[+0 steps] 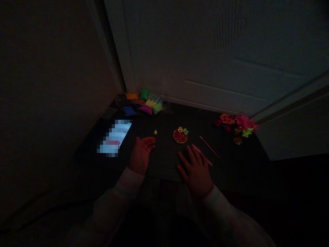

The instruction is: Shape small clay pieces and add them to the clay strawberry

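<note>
In the dim head view my left hand (141,154) is turned on its side above the dark tabletop, its fingers loosely curved and nothing visible in them. Just beyond its fingertips lies a small yellow lump (155,132). My right hand (197,171) is spread palm down, fingers apart, holding nothing. Close by its fingers lies a pink modelling knife (207,160), partly covered by the hand. A thin pink stick tool (209,146) rests farther right. Between and beyond both hands sits a round red clay piece (180,136) with a yellowish rim and small flower shapes at its top.
A lit phone (115,139), partly pixelated, lies at the left. Colourful clay packets (146,109) are piled at the back left. Pink, red and yellow-green clay shapes (243,123) cluster at the right, with a small piece (238,141) before them. A pale panel (195,61) stands behind the table.
</note>
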The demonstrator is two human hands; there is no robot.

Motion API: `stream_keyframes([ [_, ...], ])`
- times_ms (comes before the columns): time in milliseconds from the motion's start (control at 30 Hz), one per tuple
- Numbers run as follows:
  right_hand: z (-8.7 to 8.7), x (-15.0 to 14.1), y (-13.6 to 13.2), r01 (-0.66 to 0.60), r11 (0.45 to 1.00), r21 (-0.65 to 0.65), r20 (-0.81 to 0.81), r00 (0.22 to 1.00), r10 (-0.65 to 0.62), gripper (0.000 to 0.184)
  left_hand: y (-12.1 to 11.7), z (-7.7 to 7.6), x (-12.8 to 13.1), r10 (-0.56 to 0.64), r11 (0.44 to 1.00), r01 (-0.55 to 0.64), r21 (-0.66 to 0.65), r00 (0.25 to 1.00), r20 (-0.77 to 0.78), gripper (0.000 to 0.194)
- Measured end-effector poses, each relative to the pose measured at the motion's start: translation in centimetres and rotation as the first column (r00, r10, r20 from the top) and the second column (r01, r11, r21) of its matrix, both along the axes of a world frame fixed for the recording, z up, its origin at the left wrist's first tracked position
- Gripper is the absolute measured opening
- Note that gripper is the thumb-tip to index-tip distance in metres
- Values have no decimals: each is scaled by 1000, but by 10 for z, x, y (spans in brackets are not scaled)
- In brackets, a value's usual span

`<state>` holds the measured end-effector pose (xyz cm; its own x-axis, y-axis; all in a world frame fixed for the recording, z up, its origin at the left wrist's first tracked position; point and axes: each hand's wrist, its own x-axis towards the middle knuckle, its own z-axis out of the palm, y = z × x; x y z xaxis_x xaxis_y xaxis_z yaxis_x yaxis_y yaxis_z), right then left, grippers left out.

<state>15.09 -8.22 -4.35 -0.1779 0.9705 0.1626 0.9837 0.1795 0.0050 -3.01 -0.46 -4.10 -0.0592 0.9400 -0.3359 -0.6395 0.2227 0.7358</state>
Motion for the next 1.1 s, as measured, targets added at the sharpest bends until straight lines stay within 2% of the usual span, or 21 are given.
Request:
stream_keyframes([
  [167,-4,2,-1,-16,1000,-12,-114,993,14,47,1,-4,0,3,1000,-1,29,998,-55,44],
  [233,-2,5,-2,-4,1000,-23,-307,952,-4,46,1,-5,0,4,999,1,46,996,-93,43],
  [300,2,9,-3,15,999,-40,-499,866,-33,45,1,-7,0,2,998,8,67,989,-145,39],
  [333,5,11,-4,32,997,-67,-631,773,-67,44,1,-9,0,2,997,13,82,984,-178,36],
  [367,7,11,-5,47,993,-111,-766,633,-115,43,0,-10,0,0,995,22,98,976,-217,33],
  [433,12,11,-6,42,975,-220,-940,259,-223,41,-3,-11,2,-11,989,55,134,951,-308,26],
  [467,14,9,-5,20,964,-267,-961,63,-268,39,-5,-10,3,-24,985,83,151,933,-359,24],
  [500,16,7,-5,-7,954,-299,-950,-89,-298,37,-7,-9,5,-43,979,121,165,911,-410,22],
  [533,17,4,-4,-29,948,-316,-933,-173,-317,37,-9,-7,7,-64,970,163,179,886,-459,21],
  [667,20,-8,2,-156,914,-373,-816,-413,-404,41,-17,7,20,-117,912,330,244,779,-616,16],
  [767,24,-14,5,-251,884,-394,-713,-524,-466,41,-19,17,28,-116,856,431,285,699,-706,16],
  [867,27,-18,6,-306,863,-402,-639,-582,-503,41,-18,19,33,-88,816,491,306,627,-774,19],
  [1000,26,-23,7,-324,851,-413,-609,-596,-523,40,-17,17,34,-16,785,527,325,543,-840,15],
  [1100,25,-26,8,-296,857,-421,-646,-566,-513,40,-18,14,34,57,762,545,350,481,-875,13],
])
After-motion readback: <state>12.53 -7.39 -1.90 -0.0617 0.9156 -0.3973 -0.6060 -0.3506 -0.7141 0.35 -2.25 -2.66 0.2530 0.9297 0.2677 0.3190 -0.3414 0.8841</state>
